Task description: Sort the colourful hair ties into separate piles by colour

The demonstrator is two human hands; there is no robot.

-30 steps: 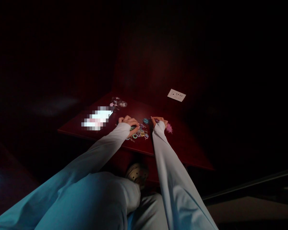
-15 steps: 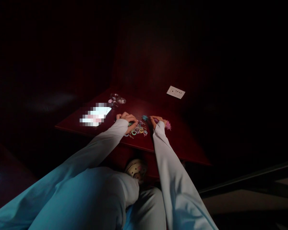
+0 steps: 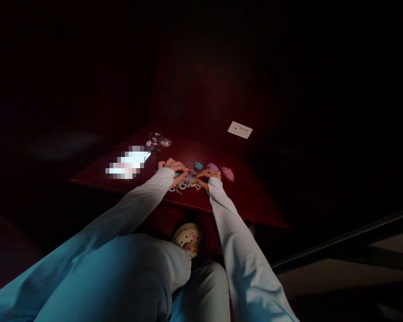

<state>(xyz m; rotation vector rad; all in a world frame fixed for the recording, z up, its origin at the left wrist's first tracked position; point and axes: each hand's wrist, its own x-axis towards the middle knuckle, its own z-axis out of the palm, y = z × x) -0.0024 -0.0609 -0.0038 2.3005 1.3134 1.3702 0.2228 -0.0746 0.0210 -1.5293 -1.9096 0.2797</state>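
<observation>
Coloured loops (image 3: pixel 183 186) are lying in a loose, mixed pile near the front edge of the worktop (image 3: pixel 255 203), between the hands and partly under them. That dark red worktop is spreading out beneath everything close by, while the person's legs (image 3: pixel 121 273) are filling the space in front of it. Pale sleeves (image 3: pixel 141 197) are stretching over the front edge, and a holed, light shoe (image 3: pixel 184 235) is showing below.

The left hand (image 3: pixel 173 168) is arching over the left side of the pile, fingers bent and half closed, thumb drawn in near the fingertips. The right hand (image 3: pixel 210 175) is coming in from the other side, thumb and forefinger nearly meeting at the pile's edge. Whether either is gripping a loop I cannot tell: fingers are hiding the spot, and the light is dim.

Left of them, a blurred, bright screen (image 3: pixel 129 162) is glowing; a white socket plate (image 3: pixel 240 130) is facing out beyond the far edge. Behind the screen, a clear container (image 3: pixel 155 137) is standing. Blue (image 3: pixel 198 166), purple (image 3: pixel 212 167) and pink (image 3: pixel 227 174) clusters are sitting apart in a row, the purple one just beyond the right hand.

Good handling here is probably depending on a light fingertip pinch, one loop at a time, with the left hand steadying its neighbours and the right cuff riding high, so that nothing is dragging the clusters together or tipping loops over the front edge.
</observation>
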